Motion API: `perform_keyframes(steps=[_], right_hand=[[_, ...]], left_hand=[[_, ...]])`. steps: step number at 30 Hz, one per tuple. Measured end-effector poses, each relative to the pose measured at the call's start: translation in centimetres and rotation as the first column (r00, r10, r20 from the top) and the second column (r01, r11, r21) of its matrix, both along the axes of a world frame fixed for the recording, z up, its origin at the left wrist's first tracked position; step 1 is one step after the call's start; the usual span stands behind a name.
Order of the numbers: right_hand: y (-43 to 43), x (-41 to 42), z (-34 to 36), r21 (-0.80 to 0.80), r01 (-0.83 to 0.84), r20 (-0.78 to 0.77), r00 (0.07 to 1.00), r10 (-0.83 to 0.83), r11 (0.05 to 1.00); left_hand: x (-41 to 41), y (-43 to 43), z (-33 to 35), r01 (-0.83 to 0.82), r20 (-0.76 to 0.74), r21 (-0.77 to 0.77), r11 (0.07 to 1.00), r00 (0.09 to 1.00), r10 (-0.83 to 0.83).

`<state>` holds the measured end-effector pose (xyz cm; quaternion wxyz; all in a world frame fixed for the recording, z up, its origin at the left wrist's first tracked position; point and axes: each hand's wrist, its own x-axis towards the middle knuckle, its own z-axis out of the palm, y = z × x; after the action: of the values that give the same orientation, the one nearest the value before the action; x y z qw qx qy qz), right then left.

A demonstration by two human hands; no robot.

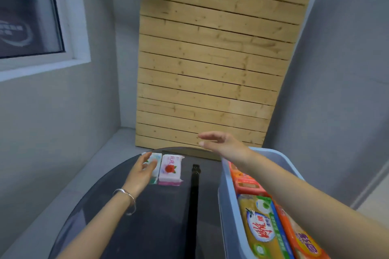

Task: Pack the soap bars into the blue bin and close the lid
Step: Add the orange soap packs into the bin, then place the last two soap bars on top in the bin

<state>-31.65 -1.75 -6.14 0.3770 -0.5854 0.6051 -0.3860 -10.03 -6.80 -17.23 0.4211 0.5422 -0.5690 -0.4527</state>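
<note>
head view: the left hand [141, 171] lies over the green-and-white soap bar [154, 167] at the far left of the counter [164, 216], fingers curled loosely around its near edge, touching it but seemingly not yet lifting it. just beside it, touching or nearly so, lies the pink soap bar [170, 169] with a red rose on the wrapper. the right hand [223, 143] hovers open and empty above the far corner of the blue bin [226, 200], fingers stretched flat toward the left, its forearm crossing over the bin.

the bin stands at the right of the counter and already holds several wrapped bars: orange packs [245, 181] at the far end, a yellow-green pack [260, 227] and another orange one [303, 237] nearer. no lid can be seen here.

the step in hand looks like picking up the last two loose bars. the next move calls for closing the left fingers firmly on the green-and-white bar, carrying it across to the bin, and fitting it into whatever room remains; the pink one should follow, then the lid must be found.

the counter is round, dark and glossy, with a black strap [194, 195] lying along its middle. behind it a slatted wooden panel [210, 59] leans against grey walls, and a window [27, 17] sits high on the left.
</note>
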Motion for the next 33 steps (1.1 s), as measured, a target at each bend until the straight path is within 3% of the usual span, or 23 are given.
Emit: perform_keyframes(steps=[4, 7, 10, 12, 14, 16, 18, 23, 27, 33], right_hand=[[-4.1, 5.1, -2.9, 0.34, 0.003, -0.034, 0.999, 0.009, 0.94], [-6.3, 7.0, -5.9, 0.47, 0.098, -0.108, 0.993, -0.053, 0.877], [-7.7, 7.7, -8.1, 0.531, 0.188, -0.15, 0.981, -0.127, 0.826], [-8.5, 7.9, -9.1, 0.548, 0.215, -0.145, 0.976, -0.162, 0.808], [-9.0, 8.2, -10.1, 0.553, 0.231, -0.131, 0.973, -0.191, 0.801], [-9.4, 8.8, -11.2, 0.532, 0.26, -0.128, 0.966, -0.227, 0.806], [-9.7, 9.4, -12.6, 0.483, 0.277, -0.085, 0.959, -0.271, 0.831], [-9.8, 10.5, -13.1, 0.404, 0.249, 0.195, 0.917, -0.349, 0.88], [-8.9, 10.8, -12.7, 0.406, 0.239, 0.229, 0.908, -0.351, 0.882], [-7.6, 11.0, -9.1, 0.331, 0.144, 0.38, 0.884, -0.271, 0.933]], left_hand=[[2.8, -2.4, -1.9, 0.005, 0.113, 0.067, 0.998, 0.994, -0.013], [3.7, -3.7, -3.1, 0.026, 0.153, 0.105, 0.994, 0.987, -0.042], [3.7, -5.0, -4.1, 0.059, 0.101, 0.104, 0.993, 0.992, -0.07], [3.3, -6.1, -4.9, 0.032, 0.257, 0.127, 0.991, 0.964, -0.064], [3.1, -7.2, -5.6, -0.004, 0.511, 0.158, 0.987, 0.856, -0.078], [2.7, -7.8, -6.3, 0.015, 0.592, 0.18, 0.983, 0.797, -0.121], [2.3, -7.9, -7.0, 0.028, 0.6, 0.14, 0.99, 0.793, -0.108], [2.7, -7.8, -7.3, -0.035, 0.451, 0.017, 0.999, 0.892, 0.024], [3.9, -7.5, -6.4, -0.073, 0.135, -0.01, 0.997, 0.988, 0.074], [5.5, -6.4, -2.6, -0.134, -0.205, -0.001, 0.991, 0.97, 0.131]])
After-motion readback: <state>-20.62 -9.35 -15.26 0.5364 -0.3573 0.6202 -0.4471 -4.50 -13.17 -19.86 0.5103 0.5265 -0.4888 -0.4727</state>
